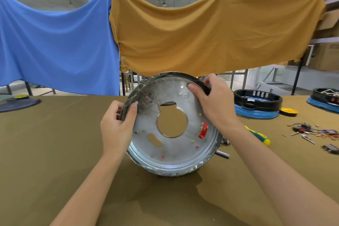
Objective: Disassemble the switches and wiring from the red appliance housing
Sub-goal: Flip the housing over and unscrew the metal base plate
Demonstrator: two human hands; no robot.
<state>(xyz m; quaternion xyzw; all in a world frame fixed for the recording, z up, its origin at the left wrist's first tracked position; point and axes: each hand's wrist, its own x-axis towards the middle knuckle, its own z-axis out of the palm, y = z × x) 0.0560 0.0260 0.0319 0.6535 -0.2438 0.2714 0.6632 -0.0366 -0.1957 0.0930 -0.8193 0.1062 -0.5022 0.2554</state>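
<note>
A round appliance housing [172, 152] stands tilted on its edge on the table, its silver metal inside facing me with a keyhole-shaped opening in the middle. Red shows through small holes, and a red part [203, 130] sits at the right of the plate. My left hand [117, 124] grips the left rim, thumb on the inner face. My right hand [211, 101] grips the upper right rim, thumb pressed on the metal. A pile of removed switches and wires [311, 132] lies on the table at the right.
A green and yellow screwdriver [260, 136] lies just right of my right forearm. Two blue and black housings [256, 104] [324, 99] and a yellow disc [289, 111] stand at the back right. A dark lid [18, 103] lies far left. Blue and ochre cloths hang behind the table [55, 152].
</note>
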